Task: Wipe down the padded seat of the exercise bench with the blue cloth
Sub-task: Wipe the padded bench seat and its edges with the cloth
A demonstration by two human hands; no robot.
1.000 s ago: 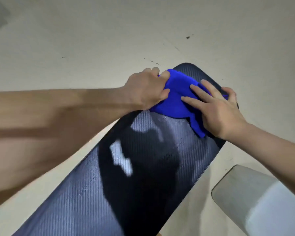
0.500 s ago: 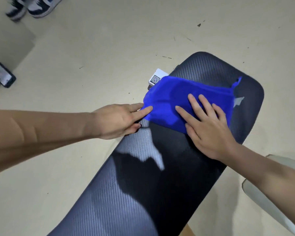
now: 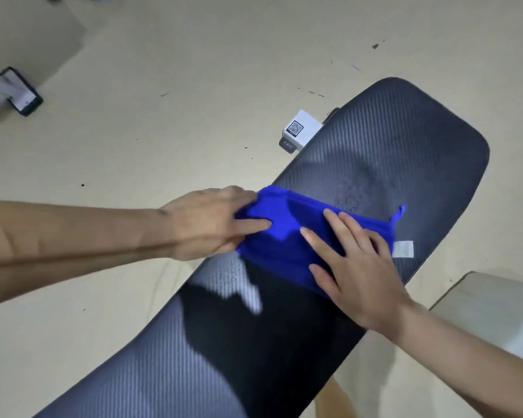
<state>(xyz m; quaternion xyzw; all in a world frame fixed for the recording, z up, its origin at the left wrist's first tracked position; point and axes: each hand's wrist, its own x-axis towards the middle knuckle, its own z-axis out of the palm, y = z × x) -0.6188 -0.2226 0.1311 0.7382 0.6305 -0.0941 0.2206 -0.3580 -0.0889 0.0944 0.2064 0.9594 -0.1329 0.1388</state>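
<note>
A person's two bare hands work one blue cloth (image 3: 280, 236) across the single black padded seat (image 3: 384, 164) of an exercise bench, seen from above against a pale floor (image 3: 169, 64). The cloth lies bunched across the seat, roughly midway along the visible pad and short of its rounded far end, with one white label (image 3: 402, 248) showing at the cloth's right edge and one small blue tab (image 3: 399, 212) sticking up beside it. The left hand (image 3: 212, 224) is at the seat's left edge with its fingers closed on the cloth's left end, pinching the fabric. The right hand (image 3: 357, 273) lies flat with fingers spread, palm pressing the cloth's right half onto the pad; it grips nothing. The two hands are apart, one at each end of the cloth. A dark shadow falls over the nearer stretch of the seat. One small white box (image 3: 299, 131) bearing a square code sits on the floor just beside the seat's left edge. One flat dark-rimmed device (image 3: 20, 92) lies well apart at far left.
</note>
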